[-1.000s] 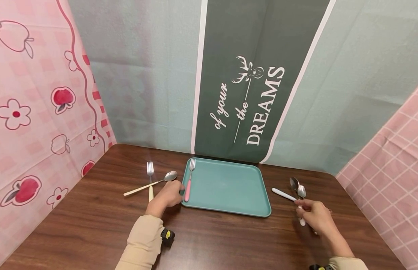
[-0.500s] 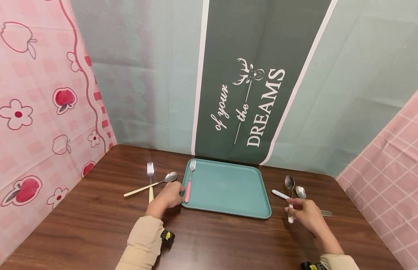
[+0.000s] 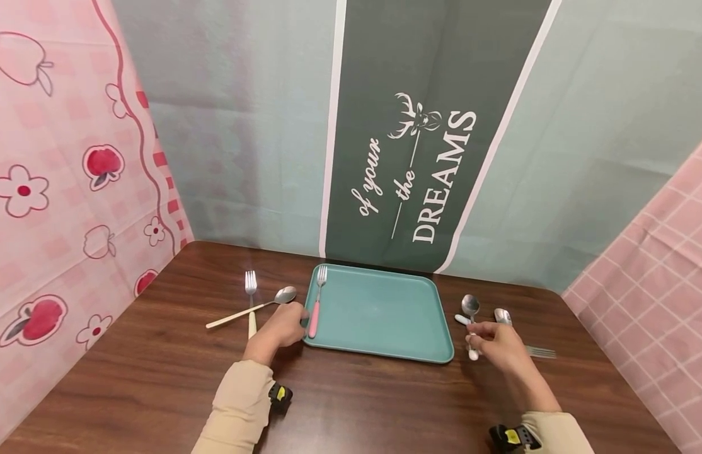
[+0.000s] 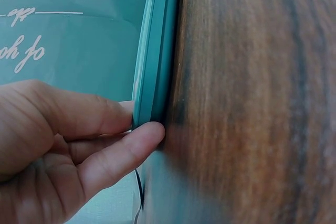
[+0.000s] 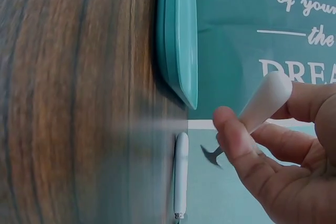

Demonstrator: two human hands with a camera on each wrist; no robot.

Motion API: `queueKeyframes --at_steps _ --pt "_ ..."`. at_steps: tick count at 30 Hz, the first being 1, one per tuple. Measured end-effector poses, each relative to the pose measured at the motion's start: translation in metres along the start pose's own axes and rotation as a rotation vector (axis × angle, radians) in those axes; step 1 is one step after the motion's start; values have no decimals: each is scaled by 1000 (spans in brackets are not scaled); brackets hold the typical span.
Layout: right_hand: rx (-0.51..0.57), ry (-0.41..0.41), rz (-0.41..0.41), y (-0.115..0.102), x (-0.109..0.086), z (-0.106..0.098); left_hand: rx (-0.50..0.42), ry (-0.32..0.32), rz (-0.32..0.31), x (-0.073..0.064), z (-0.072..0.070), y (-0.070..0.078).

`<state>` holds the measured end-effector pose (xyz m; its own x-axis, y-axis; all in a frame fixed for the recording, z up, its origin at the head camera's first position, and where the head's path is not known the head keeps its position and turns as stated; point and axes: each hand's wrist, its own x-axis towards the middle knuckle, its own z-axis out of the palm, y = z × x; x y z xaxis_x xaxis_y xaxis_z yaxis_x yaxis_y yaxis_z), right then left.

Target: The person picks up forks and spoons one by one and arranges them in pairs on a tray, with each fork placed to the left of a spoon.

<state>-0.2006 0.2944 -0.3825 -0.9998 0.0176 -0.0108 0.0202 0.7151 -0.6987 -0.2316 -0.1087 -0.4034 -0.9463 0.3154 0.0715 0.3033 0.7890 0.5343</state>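
- Right of the teal rectangular tray, a white-handled metal spoon is pinched by the right hand — held above the brown wooden table.
- At its near left corner, the tray is pinched by the left hand.
- Inside its left rim, a pink-handled metal fork is laid — farther left, a cream-handled metal spoon is seen.

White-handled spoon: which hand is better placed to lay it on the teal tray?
Probably the right: the right hand holds the white-handled spoon just right of the teal tray, while the left hand pinches the tray's left side.
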Motion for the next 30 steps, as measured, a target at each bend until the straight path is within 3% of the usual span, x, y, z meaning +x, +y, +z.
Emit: queueKeyframes --at_steps 7,19,30 --pt "-34 18 -76 -5 1 5 -6 -21 -20 2 1 1" --pt "53 -29 -193 -11 5 16 5 -27 -20 2 0 1" --pt "61 -42 -143 -22 7 33 26 -12 11 2 0 -1"
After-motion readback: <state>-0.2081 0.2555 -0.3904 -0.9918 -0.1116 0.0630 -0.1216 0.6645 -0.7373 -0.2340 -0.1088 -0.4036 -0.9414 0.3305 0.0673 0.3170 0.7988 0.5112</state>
